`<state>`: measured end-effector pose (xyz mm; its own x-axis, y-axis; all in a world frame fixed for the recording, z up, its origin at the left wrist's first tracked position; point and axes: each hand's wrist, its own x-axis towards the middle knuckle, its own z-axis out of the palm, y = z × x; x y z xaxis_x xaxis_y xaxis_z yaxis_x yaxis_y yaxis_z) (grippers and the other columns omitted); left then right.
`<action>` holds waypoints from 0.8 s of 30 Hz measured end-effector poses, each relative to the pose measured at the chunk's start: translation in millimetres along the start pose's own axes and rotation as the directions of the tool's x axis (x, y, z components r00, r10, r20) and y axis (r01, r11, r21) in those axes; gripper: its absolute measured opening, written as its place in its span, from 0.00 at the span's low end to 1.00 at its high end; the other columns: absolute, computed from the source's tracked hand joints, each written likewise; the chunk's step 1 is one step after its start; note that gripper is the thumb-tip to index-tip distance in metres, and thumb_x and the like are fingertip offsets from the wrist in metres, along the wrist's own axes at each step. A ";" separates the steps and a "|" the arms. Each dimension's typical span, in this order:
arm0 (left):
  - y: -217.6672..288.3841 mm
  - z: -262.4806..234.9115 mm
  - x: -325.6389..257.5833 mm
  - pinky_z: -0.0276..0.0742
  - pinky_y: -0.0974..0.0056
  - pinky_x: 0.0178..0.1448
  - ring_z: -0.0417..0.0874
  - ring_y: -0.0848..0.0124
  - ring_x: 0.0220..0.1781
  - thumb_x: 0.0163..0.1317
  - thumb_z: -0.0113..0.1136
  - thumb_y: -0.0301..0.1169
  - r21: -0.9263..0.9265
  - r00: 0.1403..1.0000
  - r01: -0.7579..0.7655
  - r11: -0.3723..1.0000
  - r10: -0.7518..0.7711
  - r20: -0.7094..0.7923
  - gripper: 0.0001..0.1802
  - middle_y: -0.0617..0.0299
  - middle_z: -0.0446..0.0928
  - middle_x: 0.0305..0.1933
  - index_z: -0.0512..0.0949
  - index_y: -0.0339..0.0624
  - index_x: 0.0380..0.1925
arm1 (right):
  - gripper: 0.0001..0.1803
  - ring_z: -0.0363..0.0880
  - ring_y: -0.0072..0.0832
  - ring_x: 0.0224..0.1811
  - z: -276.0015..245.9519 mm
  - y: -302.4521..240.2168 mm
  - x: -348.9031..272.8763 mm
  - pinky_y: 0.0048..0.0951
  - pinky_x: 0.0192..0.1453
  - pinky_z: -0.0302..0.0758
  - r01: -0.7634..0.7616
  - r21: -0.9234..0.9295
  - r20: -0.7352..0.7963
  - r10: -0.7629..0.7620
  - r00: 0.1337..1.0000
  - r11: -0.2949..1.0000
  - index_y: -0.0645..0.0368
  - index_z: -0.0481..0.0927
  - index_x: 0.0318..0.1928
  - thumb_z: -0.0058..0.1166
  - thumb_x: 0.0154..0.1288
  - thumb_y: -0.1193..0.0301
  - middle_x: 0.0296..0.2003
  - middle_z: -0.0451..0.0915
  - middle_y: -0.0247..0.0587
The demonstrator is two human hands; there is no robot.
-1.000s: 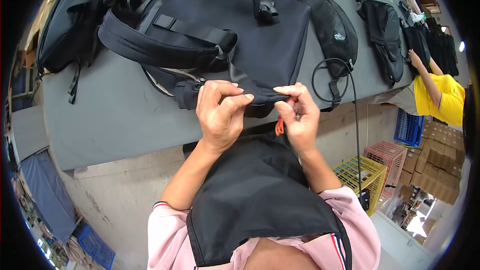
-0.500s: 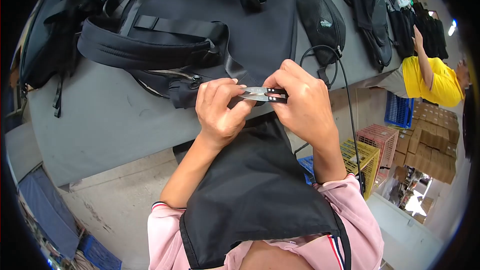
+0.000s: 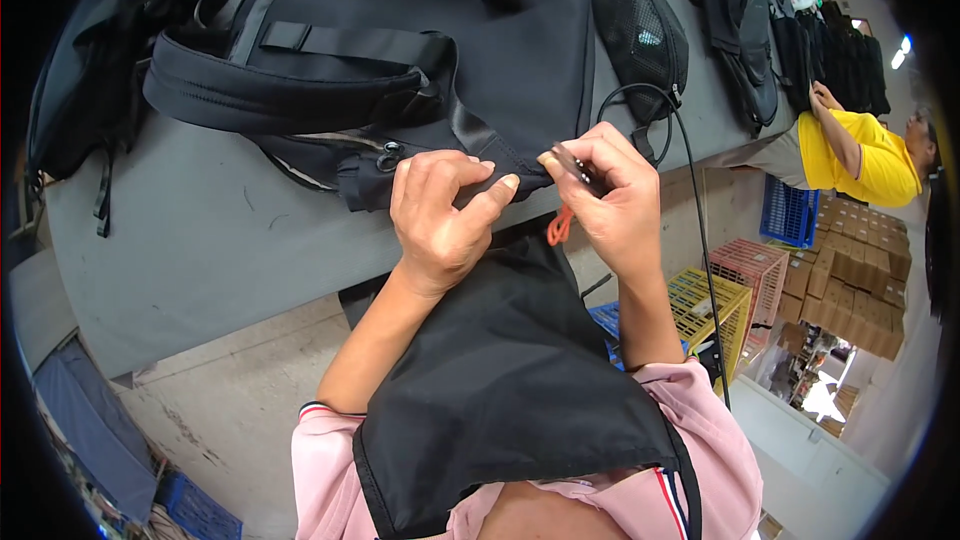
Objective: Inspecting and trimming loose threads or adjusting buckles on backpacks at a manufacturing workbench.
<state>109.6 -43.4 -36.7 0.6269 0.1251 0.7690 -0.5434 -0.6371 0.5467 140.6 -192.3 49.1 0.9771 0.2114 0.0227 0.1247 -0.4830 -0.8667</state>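
Observation:
A black backpack (image 3: 490, 70) lies on the grey table, its shoulder strap (image 3: 290, 90) curving across the left side. At the bag's near edge, my left hand (image 3: 440, 220) is closed, thumb and fingers pinching the black fabric by the end of a webbing strap (image 3: 478, 135). Just to its right, my right hand (image 3: 622, 200) is closed round a pair of thread snips (image 3: 582, 172). The snips are turned upward and partly hidden by the fingers. An orange-red cord loop (image 3: 559, 227) dangles under that hand.
More black bags lie on the table (image 3: 190, 270), including a mesh-sided one (image 3: 635, 35) and one farther right (image 3: 733, 40). A black cable (image 3: 690, 160) hangs over the edge. Plastic crates (image 3: 710, 305) and stacked cartons (image 3: 850, 270) stand right. A person in yellow (image 3: 865, 155) is beyond.
My right hand has drawn the snips away from the left fingertips and tipped them upward. The orange-red loop has come into view. My left hand keeps its pinch near the bag's edge.

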 end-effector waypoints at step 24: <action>0.7 1.2 -1.8 0.66 0.65 0.34 0.75 0.68 0.33 0.38 0.62 0.27 0.028 1.000 0.020 0.999 -0.021 0.012 0.10 0.66 0.74 0.28 0.81 0.48 0.25 | 0.08 0.75 0.39 0.22 3.8 -5.0 2.0 0.33 0.26 0.70 0.236 -0.398 0.122 -0.204 0.971 0.887 0.62 0.77 0.30 0.59 0.46 0.80 0.26 0.73 0.40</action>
<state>108.7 -45.0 -38.2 0.6444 0.1293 0.7537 -0.5149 -0.6553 0.5527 141.2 -186.2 51.6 0.9026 0.4078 0.1381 0.4100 -0.7161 -0.5649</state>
